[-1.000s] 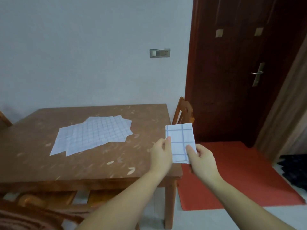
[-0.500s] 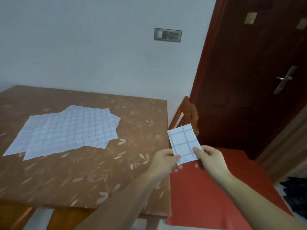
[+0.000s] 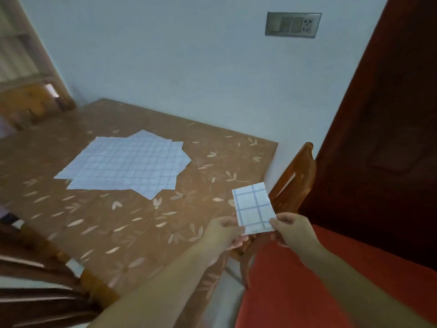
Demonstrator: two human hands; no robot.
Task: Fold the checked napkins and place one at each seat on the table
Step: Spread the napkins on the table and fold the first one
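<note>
A small folded checked napkin (image 3: 253, 206), white with blue lines, is held upright above the table's right edge. My left hand (image 3: 223, 234) pinches its lower left corner and my right hand (image 3: 293, 229) pinches its lower right corner. Several unfolded checked napkins (image 3: 127, 163) lie overlapping and flat in the middle of the brown leaf-patterned table (image 3: 132, 223).
A wooden chair (image 3: 295, 183) stands at the table's right side, just beyond the held napkin. A red mat (image 3: 307, 280) covers the floor below my right arm. A dark red door (image 3: 390, 114) fills the right. Another chair (image 3: 35, 280) sits at the lower left.
The view has come closer to the table and tilted. Both hands with the folded napkin have stayed together near the table's right edge, by the chair.
</note>
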